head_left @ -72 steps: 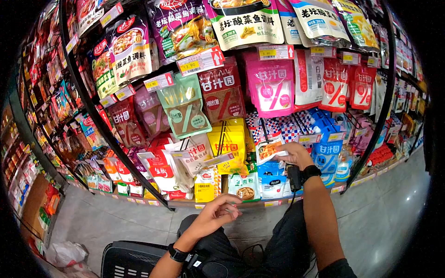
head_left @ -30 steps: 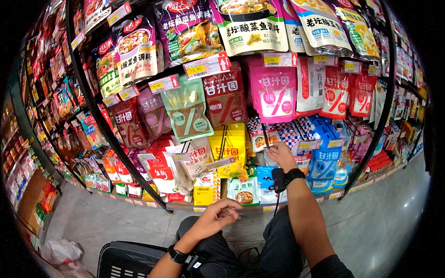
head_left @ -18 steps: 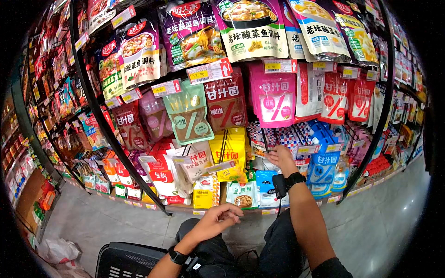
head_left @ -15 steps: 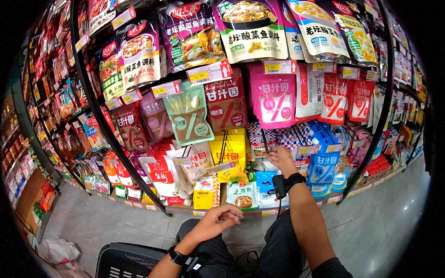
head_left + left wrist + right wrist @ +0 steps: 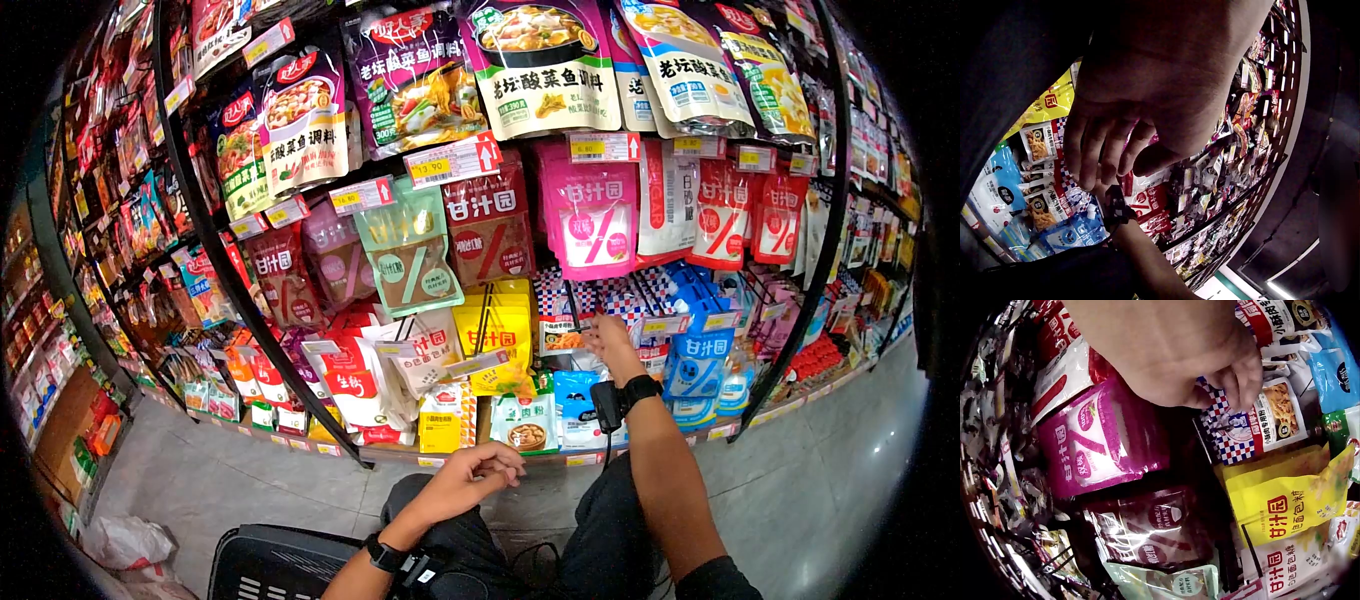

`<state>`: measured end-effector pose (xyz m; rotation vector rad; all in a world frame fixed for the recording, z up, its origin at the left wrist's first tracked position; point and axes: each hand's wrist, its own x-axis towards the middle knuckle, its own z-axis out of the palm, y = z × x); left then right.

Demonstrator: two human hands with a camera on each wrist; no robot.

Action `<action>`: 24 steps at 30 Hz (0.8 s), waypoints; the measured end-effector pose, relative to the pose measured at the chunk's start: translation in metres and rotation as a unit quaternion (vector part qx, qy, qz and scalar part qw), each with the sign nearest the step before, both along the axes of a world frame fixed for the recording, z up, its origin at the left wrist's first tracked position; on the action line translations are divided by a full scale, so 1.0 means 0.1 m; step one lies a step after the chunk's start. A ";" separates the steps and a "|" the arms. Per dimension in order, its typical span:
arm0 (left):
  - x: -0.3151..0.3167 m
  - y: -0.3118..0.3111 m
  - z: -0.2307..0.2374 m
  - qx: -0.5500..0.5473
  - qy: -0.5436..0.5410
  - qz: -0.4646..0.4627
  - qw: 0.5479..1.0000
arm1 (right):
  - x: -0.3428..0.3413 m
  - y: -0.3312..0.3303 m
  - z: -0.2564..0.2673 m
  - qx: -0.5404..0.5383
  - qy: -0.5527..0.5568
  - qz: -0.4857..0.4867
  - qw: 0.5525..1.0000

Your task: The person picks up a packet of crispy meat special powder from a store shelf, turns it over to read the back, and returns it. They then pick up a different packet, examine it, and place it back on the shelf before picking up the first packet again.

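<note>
My right hand [image 5: 612, 345] reaches to the lower shelf, fingers curled at the edge of a hanging packet of crispy-pork flour [image 5: 562, 338]. In the right wrist view, the fingertips [image 5: 1249, 387] overlap the side of this packet [image 5: 1266, 422], which has a blue-red checkered top and a picture of fried food; the thumb is hidden. A dark hook [image 5: 1227, 420] passes at its checkered top. My left hand [image 5: 472, 473] hangs loosely curled above my lap, holding nothing. In the left wrist view, its relaxed fingers [image 5: 1108, 147] cover part of the shelf.
Yellow sugar pouches [image 5: 492, 335] hang left of the packet and blue pouches [image 5: 700, 345] to the right. Pink pouches [image 5: 585, 210] hang above. Price-tag holders [image 5: 665, 325] jut forward. A black upright [image 5: 815, 290] stands right; a black basket [image 5: 285, 565] is at lower left.
My right hand has brought the packet back and down among the checkered packets, from in front of the shelf. Its front now faces out more squarely. My left hand has barely moved.
</note>
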<state>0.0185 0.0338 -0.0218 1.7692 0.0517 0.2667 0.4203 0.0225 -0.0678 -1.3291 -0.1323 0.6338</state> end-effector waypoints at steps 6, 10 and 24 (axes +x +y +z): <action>-0.01 -0.06 0.04 -0.004 0.002 0.008 1.000 | 0.10 0.07 -0.03 0.037 -0.227 -0.014 0.973; -0.07 -0.18 0.16 0.019 -0.016 0.033 0.999 | -0.24 -0.03 0.30 0.020 -0.315 -0.118 0.942; -1.69 -1.40 1.77 0.271 -0.080 0.399 0.873 | -0.46 -0.16 0.48 -0.108 -0.375 -0.100 0.915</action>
